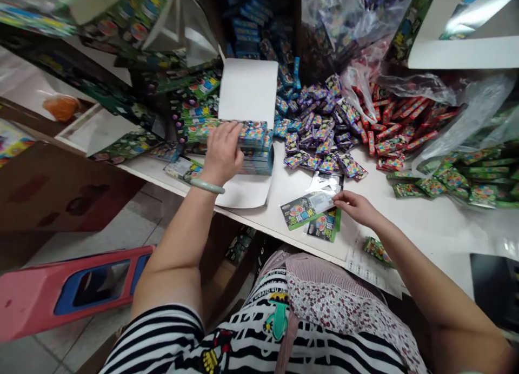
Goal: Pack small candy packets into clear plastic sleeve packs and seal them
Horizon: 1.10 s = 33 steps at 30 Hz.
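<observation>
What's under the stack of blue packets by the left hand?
A white sheet lies under the blue packet stack; the left hand rests on top. The sheet's middle is covered.

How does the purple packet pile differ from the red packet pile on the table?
The purple packet pile lies loose on the bare table, while the red packet pile spills from a clear plastic bag. The purple packets look short and squarish; the red ones look long and narrow. Both are unsorted heaps beyond the right hand.
</observation>
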Each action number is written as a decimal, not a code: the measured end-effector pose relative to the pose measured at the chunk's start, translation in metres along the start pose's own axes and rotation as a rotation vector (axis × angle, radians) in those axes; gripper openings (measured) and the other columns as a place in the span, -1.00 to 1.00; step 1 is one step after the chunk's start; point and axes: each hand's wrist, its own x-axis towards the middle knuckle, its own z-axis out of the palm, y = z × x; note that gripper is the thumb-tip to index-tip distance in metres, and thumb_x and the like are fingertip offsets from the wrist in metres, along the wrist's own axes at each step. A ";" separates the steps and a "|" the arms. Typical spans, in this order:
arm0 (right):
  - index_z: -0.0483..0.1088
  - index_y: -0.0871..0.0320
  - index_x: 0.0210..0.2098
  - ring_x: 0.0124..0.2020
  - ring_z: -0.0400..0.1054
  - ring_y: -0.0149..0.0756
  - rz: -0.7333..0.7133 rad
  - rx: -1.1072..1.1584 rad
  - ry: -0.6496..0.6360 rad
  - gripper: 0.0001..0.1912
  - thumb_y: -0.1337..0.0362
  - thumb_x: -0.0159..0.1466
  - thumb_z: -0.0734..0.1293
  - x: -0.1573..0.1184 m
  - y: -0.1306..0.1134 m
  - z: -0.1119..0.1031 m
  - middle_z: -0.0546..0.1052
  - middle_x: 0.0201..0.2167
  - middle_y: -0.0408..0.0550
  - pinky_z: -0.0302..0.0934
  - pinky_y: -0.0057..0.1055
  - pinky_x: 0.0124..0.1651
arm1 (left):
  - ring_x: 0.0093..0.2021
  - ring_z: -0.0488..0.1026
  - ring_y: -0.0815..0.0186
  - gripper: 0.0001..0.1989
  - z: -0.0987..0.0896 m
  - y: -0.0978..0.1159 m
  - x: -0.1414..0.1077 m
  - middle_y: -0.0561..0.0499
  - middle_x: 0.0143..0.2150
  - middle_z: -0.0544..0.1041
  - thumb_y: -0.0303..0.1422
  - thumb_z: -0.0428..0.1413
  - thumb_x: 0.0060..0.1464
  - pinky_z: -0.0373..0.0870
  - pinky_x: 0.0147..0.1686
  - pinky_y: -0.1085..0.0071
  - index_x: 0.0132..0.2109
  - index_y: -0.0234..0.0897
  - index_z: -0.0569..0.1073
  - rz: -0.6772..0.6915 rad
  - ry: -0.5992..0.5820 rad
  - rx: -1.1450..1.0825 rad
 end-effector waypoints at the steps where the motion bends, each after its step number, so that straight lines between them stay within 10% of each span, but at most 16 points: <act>1: 0.48 0.14 -0.19 -0.18 0.47 -0.15 0.009 -0.070 0.038 -0.76 0.16 0.22 0.31 0.003 0.001 -0.001 0.58 -0.22 0.02 0.32 -0.19 -0.05 | 0.33 0.20 -0.06 -0.43 0.008 0.012 -0.005 -0.24 0.28 0.34 -0.41 0.06 0.11 -0.01 0.36 -0.06 0.28 -0.28 0.27 0.027 0.016 -0.045; 7: 0.43 0.24 0.05 0.01 0.38 -0.05 -0.056 -0.511 0.123 -0.66 0.30 0.31 0.25 0.012 0.000 0.011 0.48 0.01 0.21 0.26 -0.15 0.09 | 0.09 0.33 -0.09 -0.37 0.095 0.103 -0.059 -0.25 0.02 0.44 -0.12 0.30 -0.09 0.29 0.11 -0.01 0.09 -0.31 0.35 0.016 -0.554 -0.229; 12: 0.40 0.27 0.11 0.12 0.28 0.03 -0.066 -0.531 0.110 -0.59 0.32 0.28 0.29 0.008 0.008 0.021 0.42 0.11 0.26 0.19 -0.09 0.19 | -0.02 0.36 -0.04 -0.53 0.132 0.117 -0.064 -0.15 -0.16 0.46 -0.25 0.38 -0.26 0.33 -0.01 0.06 -0.18 -0.26 0.40 -0.223 -0.615 -0.337; 19: 0.41 0.23 0.10 0.11 0.31 -0.03 -0.138 -0.366 0.259 -0.62 0.24 0.33 0.27 0.010 0.004 0.008 0.45 0.07 0.21 0.17 -0.11 0.22 | -0.39 0.44 0.27 -0.82 0.103 0.111 -0.044 0.02 -0.41 0.50 -0.24 0.03 0.12 0.41 -0.38 0.34 -0.32 -0.22 0.45 -0.148 -0.725 -0.632; 27: 0.38 0.13 -0.36 -0.24 0.35 -0.28 -0.264 0.140 0.416 -0.74 0.12 0.10 0.46 0.012 -0.021 0.007 0.45 -0.33 -0.09 0.31 -0.27 -0.07 | -0.30 0.44 0.27 -0.84 0.059 0.126 -0.033 -0.01 -0.35 0.46 -0.36 0.02 0.16 0.38 -0.26 0.32 -0.29 -0.24 0.49 -0.011 -0.500 -0.554; 33: 0.51 0.14 -0.32 -0.32 0.44 -0.31 -0.105 0.544 -0.080 -0.58 0.05 -0.08 0.57 0.001 -0.033 -0.004 0.58 -0.34 -0.11 0.36 -0.26 -0.12 | -0.26 0.45 0.28 -0.82 0.042 0.128 -0.034 -0.01 -0.32 0.46 -0.41 -0.02 0.23 0.40 -0.22 0.36 -0.23 -0.28 0.49 0.071 -0.469 -0.488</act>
